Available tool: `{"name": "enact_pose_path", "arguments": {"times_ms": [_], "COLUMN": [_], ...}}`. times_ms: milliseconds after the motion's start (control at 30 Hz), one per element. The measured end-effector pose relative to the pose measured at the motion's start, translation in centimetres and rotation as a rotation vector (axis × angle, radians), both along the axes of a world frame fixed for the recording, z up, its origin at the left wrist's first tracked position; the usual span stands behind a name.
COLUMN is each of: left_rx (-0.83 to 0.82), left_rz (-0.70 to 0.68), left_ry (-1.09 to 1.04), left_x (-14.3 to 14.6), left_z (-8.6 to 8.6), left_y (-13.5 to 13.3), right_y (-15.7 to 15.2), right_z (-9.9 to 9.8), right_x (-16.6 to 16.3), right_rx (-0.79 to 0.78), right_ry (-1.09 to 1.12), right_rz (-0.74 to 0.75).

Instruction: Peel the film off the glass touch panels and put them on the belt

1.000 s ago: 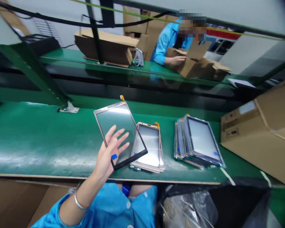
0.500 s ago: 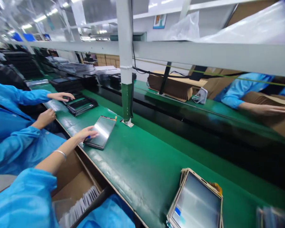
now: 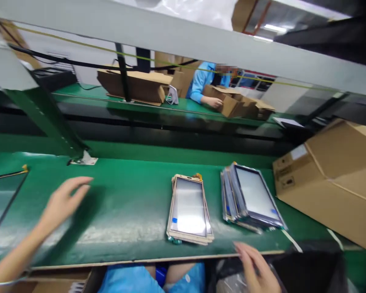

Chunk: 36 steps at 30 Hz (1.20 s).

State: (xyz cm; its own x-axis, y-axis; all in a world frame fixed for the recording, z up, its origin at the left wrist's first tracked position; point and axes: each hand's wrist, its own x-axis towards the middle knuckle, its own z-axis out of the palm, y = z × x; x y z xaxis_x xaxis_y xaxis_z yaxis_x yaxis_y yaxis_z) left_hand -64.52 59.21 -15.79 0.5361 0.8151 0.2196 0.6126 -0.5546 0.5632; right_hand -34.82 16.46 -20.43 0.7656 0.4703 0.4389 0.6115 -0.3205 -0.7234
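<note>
My left hand (image 3: 65,201) hangs over the green bench (image 3: 125,203), fingers stretched out and holding nothing. To its left lies a dark-framed touch panel (image 3: 3,199), cut off by the picture's edge. My right hand (image 3: 256,266) is at the front edge, low in the picture; its fingers are extended with nothing seen in them. Ahead of it stands a slanted stack of dark-framed screen panels (image 3: 258,193), several deep. Between the hands, nearer the right one, is a smaller pile of gold-framed screen panels (image 3: 189,207), with a blue tab on the top one.
A large cardboard box (image 3: 329,179) stands at the right. A green post (image 3: 51,118) is bolted to the bench at the left. Across the dark channel, a co-worker's hand (image 3: 212,101) touches a carton (image 3: 232,103). A black bag (image 3: 311,268) lies at the lower right.
The view has swung to the right. My left hand has come off the touch panel and moved right of it. My right hand, the dark-framed stack and the large box have come into view.
</note>
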Motion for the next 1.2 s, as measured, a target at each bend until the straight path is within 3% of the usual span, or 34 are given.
{"name": "enact_pose_path", "arguments": {"times_ms": [100, 133, 200, 267, 500, 733, 1067, 1200], "left_rx": [-0.16, -0.19, -0.227, -0.24, -0.187, -0.108, -0.285, -0.277], "left_rz": [-0.406, -0.479, -0.543, -0.548, -0.502, -0.461, -0.515, -0.524], "left_ry": [0.149, 0.185, 0.26, 0.324, 0.465, 0.527, 0.538, 0.55], "left_x": [9.9, 12.6, 16.5, 18.5, 18.6, 19.1, 19.7, 20.0], "left_z": [-1.6, -1.8, -2.0, -2.1, -1.2, 0.4, 0.1, 0.1], "left_y": [-6.9, -8.9, -11.6, -12.8, -13.6, -14.5, -12.5, -12.5], "right_y": [4.3, 5.8, 8.3, 9.5, 9.2, 8.6, 8.3, 8.2], "right_z": [-1.5, -1.9, -2.4, -2.9, -4.5, -3.1, -3.2, -3.3], "right_x": [0.9, 1.1, 1.2, 0.9, -0.9, 0.6, 0.3, 0.2], "right_rx": [-0.059, -0.078, -0.099, -0.096, -0.022, 0.125, 0.215, 0.21], "right_ry": [0.027, 0.039, 0.067, 0.107, 0.201, 0.544, 0.612, 0.618], "right_rz": [0.128, 0.156, 0.187, 0.195, 0.197, 0.194, 0.173, 0.191]}}
